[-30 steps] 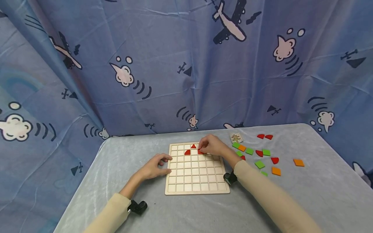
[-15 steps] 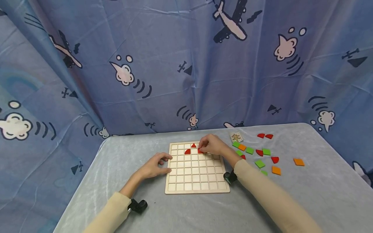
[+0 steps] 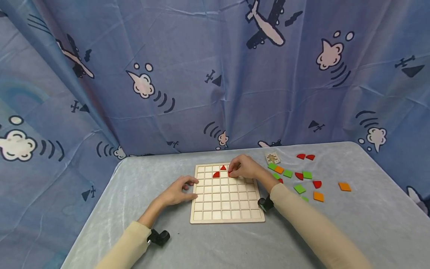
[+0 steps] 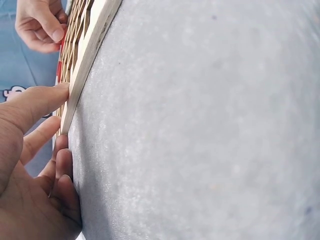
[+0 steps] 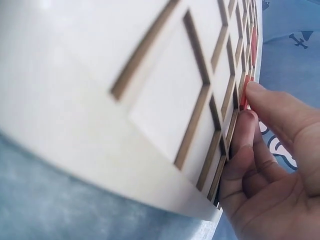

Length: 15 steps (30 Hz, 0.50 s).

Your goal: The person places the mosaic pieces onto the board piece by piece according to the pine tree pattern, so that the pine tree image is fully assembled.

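A square wooden grid board (image 3: 211, 205) lies on the table, with a red quarter-circle tile (image 3: 216, 175) and a small red triangle (image 3: 223, 168) in its far rows. My left hand (image 3: 175, 192) rests at the board's left edge, thumb and forefinger spread along it; in the left wrist view the thumb touches the side of the frame. Over the far right cells, my right hand (image 3: 244, 167) pinches a red tile (image 5: 245, 91) low at a cell, thumb against it and the other fingers curled. Most of that tile is hidden by the hand.
Right of the board lie loose red quarter-circle tiles (image 3: 317, 184), green square tiles (image 3: 299, 189) and orange ones (image 3: 344, 186). A small patterned card (image 3: 272, 158) sits behind them. A blue printed curtain (image 3: 188, 74) hangs along the table's back edge.
The right thumb and fingers have shifted very slightly over the red tile, and less of its red shows now. The left hand and board stay where they were.
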Available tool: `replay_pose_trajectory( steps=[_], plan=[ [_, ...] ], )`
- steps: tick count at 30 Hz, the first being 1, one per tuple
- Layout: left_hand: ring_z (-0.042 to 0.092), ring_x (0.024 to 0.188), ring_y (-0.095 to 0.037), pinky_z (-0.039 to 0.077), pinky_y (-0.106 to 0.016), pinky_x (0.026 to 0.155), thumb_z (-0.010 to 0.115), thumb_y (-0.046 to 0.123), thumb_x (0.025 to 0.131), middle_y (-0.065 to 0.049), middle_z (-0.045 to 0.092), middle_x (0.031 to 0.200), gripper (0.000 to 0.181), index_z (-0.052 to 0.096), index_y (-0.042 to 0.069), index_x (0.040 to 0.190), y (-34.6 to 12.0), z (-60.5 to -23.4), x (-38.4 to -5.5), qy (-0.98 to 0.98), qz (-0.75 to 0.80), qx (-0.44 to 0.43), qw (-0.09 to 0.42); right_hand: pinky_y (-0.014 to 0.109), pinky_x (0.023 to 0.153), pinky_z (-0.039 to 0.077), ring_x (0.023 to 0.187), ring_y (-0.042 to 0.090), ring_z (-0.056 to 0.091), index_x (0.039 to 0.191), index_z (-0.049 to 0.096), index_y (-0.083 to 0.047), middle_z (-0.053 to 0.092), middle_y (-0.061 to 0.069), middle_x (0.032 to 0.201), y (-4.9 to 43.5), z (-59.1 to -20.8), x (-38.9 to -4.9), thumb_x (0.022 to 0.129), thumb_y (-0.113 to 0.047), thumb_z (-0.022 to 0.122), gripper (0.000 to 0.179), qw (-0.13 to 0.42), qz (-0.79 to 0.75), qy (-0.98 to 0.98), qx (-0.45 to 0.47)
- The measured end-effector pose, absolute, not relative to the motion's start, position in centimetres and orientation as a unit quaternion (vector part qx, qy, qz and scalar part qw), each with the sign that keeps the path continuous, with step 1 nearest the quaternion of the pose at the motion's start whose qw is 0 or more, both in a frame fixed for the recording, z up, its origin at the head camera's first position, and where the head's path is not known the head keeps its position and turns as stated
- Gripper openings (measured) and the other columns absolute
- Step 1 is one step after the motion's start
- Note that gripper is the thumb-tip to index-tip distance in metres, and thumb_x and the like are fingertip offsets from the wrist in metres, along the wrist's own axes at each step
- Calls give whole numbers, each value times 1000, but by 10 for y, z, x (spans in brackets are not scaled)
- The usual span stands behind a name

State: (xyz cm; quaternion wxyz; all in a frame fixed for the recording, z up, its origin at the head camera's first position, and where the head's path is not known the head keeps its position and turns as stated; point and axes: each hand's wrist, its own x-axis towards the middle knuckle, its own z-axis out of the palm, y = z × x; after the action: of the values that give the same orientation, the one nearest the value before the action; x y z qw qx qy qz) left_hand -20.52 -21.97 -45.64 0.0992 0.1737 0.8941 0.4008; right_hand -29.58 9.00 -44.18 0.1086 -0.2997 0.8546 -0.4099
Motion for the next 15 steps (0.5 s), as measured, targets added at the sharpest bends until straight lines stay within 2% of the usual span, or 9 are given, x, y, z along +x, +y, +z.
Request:
replay_pose_trajectory(
  steps=[5, 15],
  plan=[
    [53, 104, -31, 44, -50, 91, 81, 11, 89, -13, 54, 120, 46, 62, 5, 130, -219, -456, -205, 894, 401, 171, 102, 32, 64, 50, 68, 18, 62, 91, 75, 0, 67, 0, 75, 88, -441, -298, 90, -2, 76, 2, 110, -416, 855, -289],
    [53, 104, -30, 44, -49, 91, 80, 12, 90, -13, 54, 121, 45, 62, 6, 131, -218, -456, -205, 896, 396, 170, 104, 36, 72, 50, 80, 19, 60, 102, 74, 1, 67, 5, 87, 72, -445, -309, 90, -6, 78, 14, 104, -426, 857, -272]
  ],
)
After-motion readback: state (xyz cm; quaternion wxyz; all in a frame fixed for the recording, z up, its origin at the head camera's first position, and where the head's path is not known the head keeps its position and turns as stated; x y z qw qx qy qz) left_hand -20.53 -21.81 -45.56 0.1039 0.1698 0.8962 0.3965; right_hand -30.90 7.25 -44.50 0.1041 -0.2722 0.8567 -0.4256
